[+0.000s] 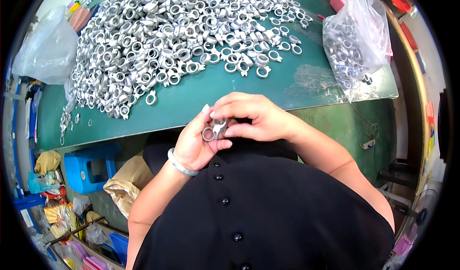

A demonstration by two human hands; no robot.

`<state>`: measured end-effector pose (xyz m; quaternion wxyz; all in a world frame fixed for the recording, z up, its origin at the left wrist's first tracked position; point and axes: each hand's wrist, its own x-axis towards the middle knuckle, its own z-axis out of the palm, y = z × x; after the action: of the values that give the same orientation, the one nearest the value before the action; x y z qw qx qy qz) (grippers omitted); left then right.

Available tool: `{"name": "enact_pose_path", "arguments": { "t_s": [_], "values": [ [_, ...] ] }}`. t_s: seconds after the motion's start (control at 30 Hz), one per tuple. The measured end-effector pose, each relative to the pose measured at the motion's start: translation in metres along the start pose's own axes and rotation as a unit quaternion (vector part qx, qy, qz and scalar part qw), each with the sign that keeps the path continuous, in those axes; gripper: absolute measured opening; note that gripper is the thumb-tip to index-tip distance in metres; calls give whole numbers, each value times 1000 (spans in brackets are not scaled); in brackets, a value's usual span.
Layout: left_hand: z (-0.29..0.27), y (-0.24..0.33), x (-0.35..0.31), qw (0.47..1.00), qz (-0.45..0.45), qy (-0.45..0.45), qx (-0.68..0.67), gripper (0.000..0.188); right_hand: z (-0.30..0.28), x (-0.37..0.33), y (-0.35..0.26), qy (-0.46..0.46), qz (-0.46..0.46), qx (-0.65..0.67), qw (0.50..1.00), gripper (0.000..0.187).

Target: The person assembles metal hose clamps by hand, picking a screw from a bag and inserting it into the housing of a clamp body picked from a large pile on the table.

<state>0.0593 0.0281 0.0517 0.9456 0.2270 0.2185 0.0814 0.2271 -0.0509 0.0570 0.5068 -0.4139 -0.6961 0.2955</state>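
Note:
My left hand (194,143) is turned palm up in front of my body, just off the near edge of the table. Its fingers curl round some small grey metal rings (209,134), at least two of them. My right hand (254,116) comes over from the right, its thumb and fingers pinching the rings from above. The fingers partly cover them, so which ring each hand grips is hard to see. A large heap of like metal rings (158,45), several with small lugs, covers the far side of the green table (191,104).
A clear plastic bag (352,40) of rings stands at the table's right, another plastic bag (48,49) at its left. Below left are a blue stool (91,169) and a tan sack (127,183). A cable with a socket (369,144) lies on the floor at right.

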Motion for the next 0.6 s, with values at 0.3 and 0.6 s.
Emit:
{"name": "enact_pose_path", "arguments": {
  "t_s": [0.3,0.6],
  "values": [
    [-6,-2,-3,997,21,15,74,21,-63,-1,25,211,210,-516,803,37],
    [-5,-2,-5,996,33,48,72,14,-58,-3,21,239,196,-357,881,22]
  ]
}}
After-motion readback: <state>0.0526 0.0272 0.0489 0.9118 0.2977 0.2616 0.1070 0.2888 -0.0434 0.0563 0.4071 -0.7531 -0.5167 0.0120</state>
